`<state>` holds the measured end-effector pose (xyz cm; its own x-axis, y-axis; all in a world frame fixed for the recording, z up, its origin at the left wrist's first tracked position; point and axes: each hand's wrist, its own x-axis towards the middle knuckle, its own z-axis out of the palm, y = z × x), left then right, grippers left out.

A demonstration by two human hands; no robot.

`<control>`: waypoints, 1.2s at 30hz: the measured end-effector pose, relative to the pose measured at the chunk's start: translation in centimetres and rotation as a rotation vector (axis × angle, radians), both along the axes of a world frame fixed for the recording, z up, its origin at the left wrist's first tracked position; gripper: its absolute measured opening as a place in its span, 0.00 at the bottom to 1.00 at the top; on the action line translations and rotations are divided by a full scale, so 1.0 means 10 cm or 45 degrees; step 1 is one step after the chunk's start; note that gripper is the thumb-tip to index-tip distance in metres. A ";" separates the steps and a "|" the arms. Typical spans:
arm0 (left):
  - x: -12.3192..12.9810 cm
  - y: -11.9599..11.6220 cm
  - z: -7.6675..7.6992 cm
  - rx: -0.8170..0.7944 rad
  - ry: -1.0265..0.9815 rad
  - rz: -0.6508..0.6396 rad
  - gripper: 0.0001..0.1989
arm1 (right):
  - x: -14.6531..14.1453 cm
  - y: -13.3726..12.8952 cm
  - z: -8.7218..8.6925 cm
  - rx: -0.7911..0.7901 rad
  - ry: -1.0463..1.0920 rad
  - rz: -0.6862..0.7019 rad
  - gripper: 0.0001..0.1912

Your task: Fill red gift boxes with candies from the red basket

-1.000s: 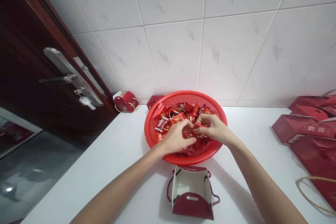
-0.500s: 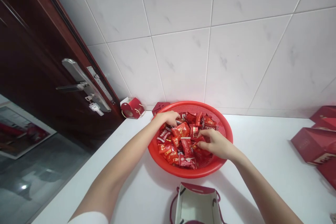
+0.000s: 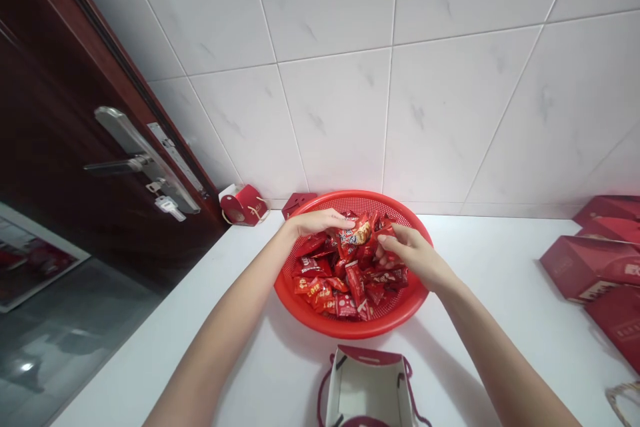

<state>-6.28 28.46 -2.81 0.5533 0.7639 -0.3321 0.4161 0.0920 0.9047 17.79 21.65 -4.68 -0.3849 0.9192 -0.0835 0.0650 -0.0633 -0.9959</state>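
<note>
A red plastic basket [image 3: 350,330] with a perforated wall holds a heap of wrapped candies [image 3: 320,293], mostly red. Over the heap's far side, my left hand [image 3: 323,221] grips a red candy packet [image 3: 356,235] with a tan picture on it. My right hand [image 3: 409,250] is closed on a red wrapped candy [image 3: 385,240] near the basket's right side. Below the basket, at the picture's bottom edge, an open gift box [image 3: 369,390] with dark red cords shows its pale inside.
Behind the basket's left side stand a small red box [image 3: 244,205] with a cord handle and another dark red box [image 3: 299,203]. Several red boxes [image 3: 575,267] stand on the right of the white table [image 3: 480,267]. A tiled wall [image 3: 330,120] rises behind; a dark door [image 3: 60,80] is at left.
Both hands have come up out of the heap with candies in them and are closer together. The heap has shifted. The view has moved slightly to the right.
</note>
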 end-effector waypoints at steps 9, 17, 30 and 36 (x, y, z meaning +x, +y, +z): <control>0.09 -0.05 -0.01 0.163 -0.022 -0.086 0.31 | -0.03 -0.01 0.04 0.040 0.091 -0.163 0.26; 0.00 0.05 -0.04 0.414 0.640 0.180 0.30 | -0.03 -0.01 0.02 0.115 0.020 -0.159 0.19; 0.13 0.03 -0.13 0.488 1.376 -0.326 0.27 | -0.04 0.02 -0.10 0.290 -0.642 0.204 0.08; 0.22 0.10 -0.16 0.503 1.436 -0.421 0.30 | -0.06 0.00 -0.09 0.351 -0.750 0.216 0.09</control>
<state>-4.06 29.42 -4.42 0.2930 0.7982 -0.5264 0.9312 -0.3630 -0.0321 17.23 21.66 -5.54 -0.4881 0.8676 -0.0948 0.5889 0.2472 -0.7694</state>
